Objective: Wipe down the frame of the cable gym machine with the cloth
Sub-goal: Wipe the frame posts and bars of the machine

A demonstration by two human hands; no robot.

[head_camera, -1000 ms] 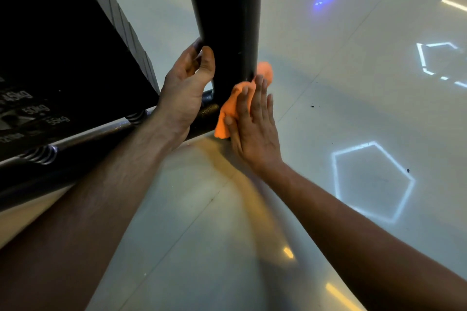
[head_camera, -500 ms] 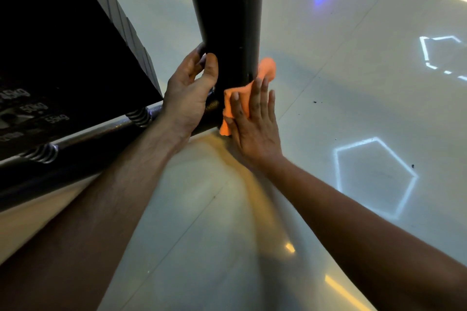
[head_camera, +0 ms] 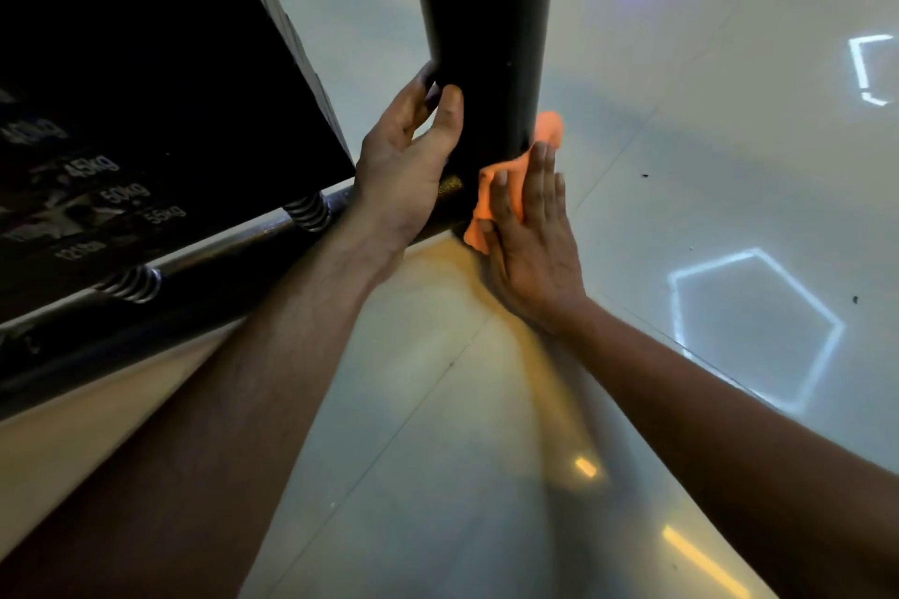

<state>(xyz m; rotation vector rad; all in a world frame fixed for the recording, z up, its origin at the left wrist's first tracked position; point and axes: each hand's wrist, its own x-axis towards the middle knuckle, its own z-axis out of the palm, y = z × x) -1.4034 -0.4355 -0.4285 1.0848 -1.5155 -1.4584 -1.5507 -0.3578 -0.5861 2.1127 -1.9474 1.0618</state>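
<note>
The right hand (head_camera: 530, 234) is pressing an orange cloth (head_camera: 506, 180) flat against the right side of the black upright post (head_camera: 486, 29) near its foot, its fingers lying straight and together over the cloth. The left hand (head_camera: 406, 165) is gripping the post's left side, thumb and fingers curling round it. Left of it, a weight stack (head_camera: 121, 122) is sitting above a base rail (head_camera: 219, 268) on the glossy floor (head_camera: 681, 190).

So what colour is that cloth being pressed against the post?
Bright orange cloth, plain with no pattern, clearest in the head view.
</note>
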